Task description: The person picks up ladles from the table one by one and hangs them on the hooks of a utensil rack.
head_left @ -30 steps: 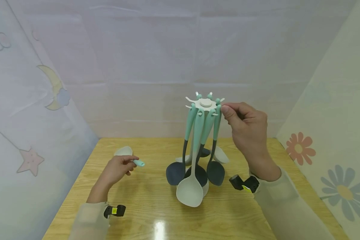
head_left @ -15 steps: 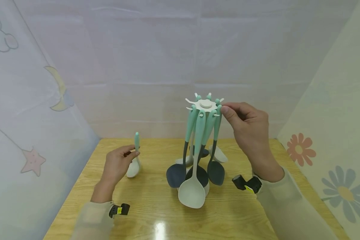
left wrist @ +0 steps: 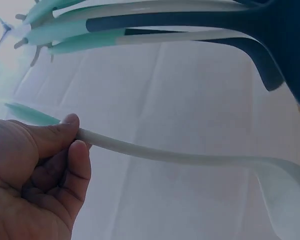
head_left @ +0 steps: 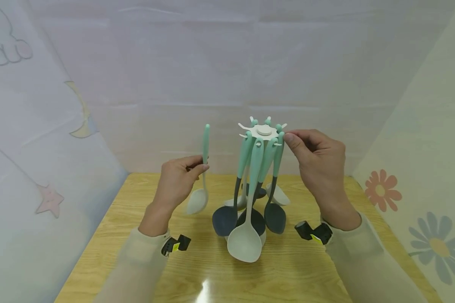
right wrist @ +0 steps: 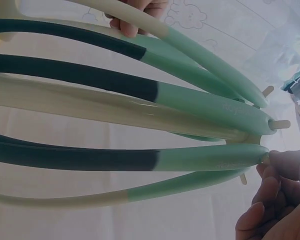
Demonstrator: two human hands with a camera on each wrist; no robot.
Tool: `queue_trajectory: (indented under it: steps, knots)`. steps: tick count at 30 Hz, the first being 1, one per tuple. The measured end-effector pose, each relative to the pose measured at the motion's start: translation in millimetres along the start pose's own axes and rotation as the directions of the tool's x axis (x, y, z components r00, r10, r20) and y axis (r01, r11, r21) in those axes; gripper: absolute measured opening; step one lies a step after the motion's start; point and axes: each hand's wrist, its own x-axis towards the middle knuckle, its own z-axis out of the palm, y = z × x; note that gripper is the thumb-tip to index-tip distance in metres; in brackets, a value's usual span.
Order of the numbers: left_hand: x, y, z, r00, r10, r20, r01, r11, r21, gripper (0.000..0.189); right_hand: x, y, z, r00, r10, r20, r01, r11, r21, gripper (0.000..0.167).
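Observation:
In the head view my left hand (head_left: 180,176) pinches a white ladle (head_left: 198,201) by the neck just below its mint-green handle. The ladle hangs upright above the table, left of a white utensil rack (head_left: 264,132). Several mint-handled utensils hang from the rack's hooks. A white spatula (head_left: 244,244) is at the front, with dark heads (head_left: 225,221) around it. My right hand (head_left: 320,162) is at the rack's right side; in the right wrist view its thumb and forefinger pinch a hook tip at the end of a dark utensil's handle (right wrist: 210,158).
The wooden table (head_left: 136,261) carries the rack, whose base is mostly hidden behind the hanging heads. Pale cloth (head_left: 174,63) closes off the back. Printed side cloths rise at left and right, with a red flower (head_left: 383,190) on the right one.
My left hand has raised the ladle from the table at the left, turned it upright and carried it right towards the rack. The right hand stays at the same hook.

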Motion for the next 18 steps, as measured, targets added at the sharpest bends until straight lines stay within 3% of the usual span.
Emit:
queue_trajectory:
  steps: [7, 18]
  knots:
    - [14.2, 30.4, 14.7, 0.998, -0.016, 0.062, 0.015, 1.0, 0.02, 0.034, -0.1, 0, 0, 1.0, 0.001, 0.002, -0.001, 1.0, 0.007, 0.017]
    - [20.0, 42.6, 27.7, 0.993, 0.015, 0.119, -0.019, 0.999, 0.036, 0.033, -0.6, 1, 2, 1.0, -0.008, 0.003, 0.008, 1.0, 0.014, 0.017]
